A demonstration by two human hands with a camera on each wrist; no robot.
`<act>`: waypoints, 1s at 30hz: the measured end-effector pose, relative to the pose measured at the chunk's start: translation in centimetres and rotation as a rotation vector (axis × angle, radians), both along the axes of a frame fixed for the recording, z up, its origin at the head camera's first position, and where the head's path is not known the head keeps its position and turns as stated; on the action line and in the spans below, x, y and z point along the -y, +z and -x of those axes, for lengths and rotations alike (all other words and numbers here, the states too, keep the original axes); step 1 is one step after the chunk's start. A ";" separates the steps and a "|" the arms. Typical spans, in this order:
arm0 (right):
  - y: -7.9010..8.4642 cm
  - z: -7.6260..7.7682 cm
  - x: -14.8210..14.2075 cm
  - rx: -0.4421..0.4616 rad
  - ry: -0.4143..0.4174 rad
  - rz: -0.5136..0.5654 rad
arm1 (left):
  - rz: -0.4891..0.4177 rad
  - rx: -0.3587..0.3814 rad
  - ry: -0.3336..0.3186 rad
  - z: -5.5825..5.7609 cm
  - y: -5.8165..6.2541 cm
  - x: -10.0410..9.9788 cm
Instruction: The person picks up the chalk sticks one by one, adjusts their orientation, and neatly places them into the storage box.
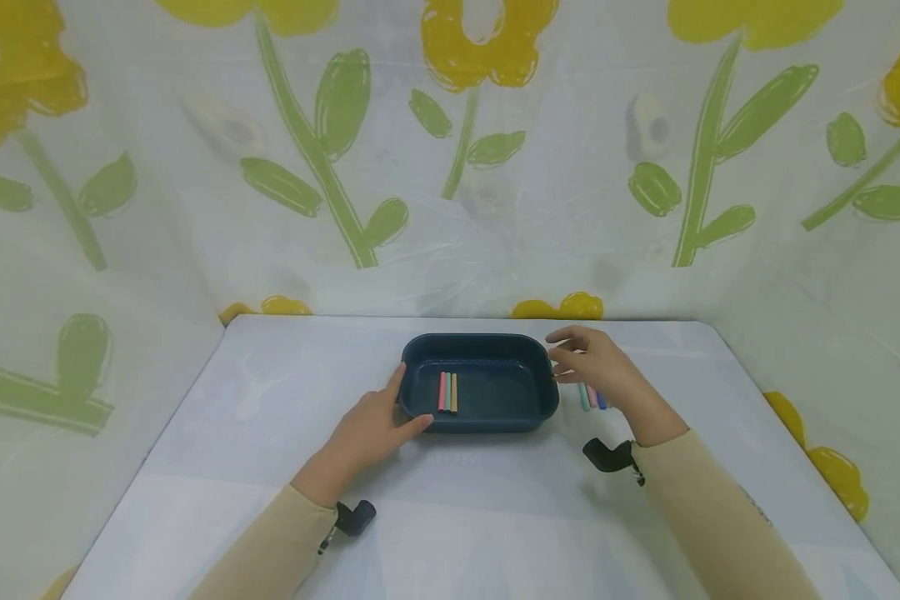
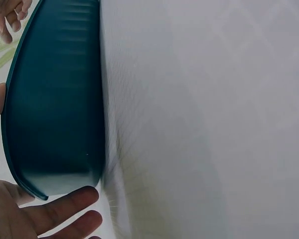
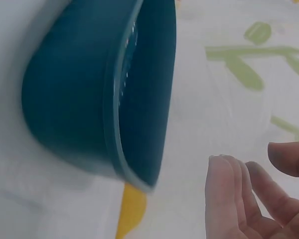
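A dark teal rectangular dish point(image 1: 487, 427) stands on the table. My left hand point(image 1: 371, 429) holds its near left corner, with the thumb at the front rim and fingers along the left end wall. Inside the dish, toward the left, three chalk-like sticks point(image 1: 447, 393) in red-pink, green and yellow lie side by side. My right hand point(image 1: 592, 367) hovers at the dish's right end, fingers slightly bent and apart from the thumb point(image 3: 289, 157), with nothing between them. Below it, several similar sticks point(image 1: 591, 397) in green, pink and blue lie on the table, partly hidden by the hand.
The white table point(image 1: 450, 517) ends at a back edge just behind the dish. A flower-printed sheet point(image 1: 540, 233) hangs behind and at both sides. Small black camera mounts point(image 1: 609, 456) sit at both wrists.
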State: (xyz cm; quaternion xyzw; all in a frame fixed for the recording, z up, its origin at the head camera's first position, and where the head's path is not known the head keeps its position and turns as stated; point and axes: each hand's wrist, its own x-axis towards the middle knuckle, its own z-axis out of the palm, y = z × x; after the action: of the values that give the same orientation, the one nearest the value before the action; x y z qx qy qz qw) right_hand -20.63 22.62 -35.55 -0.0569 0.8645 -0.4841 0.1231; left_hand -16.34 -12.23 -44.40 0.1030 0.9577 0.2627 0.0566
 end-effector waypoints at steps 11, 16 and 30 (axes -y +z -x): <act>0.2 0.0 -4.1 -0.016 -0.023 -0.046 | 0.005 -0.008 -0.002 0.2 -0.3 0.0; -0.4 0.0 -6.0 -0.007 -0.042 -0.038 | 0.007 -0.012 0.001 0.3 -0.3 0.0; -3.1 0.5 -9.1 0.050 -0.067 -0.070 | 0.007 -0.014 0.004 0.1 -0.1 0.0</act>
State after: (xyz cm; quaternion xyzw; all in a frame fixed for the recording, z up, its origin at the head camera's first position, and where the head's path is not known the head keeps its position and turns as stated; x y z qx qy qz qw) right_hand -21.10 31.76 -38.65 -0.0116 0.8791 -0.4585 0.1301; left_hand -16.41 -12.24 -44.52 0.1027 0.9592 0.2585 0.0499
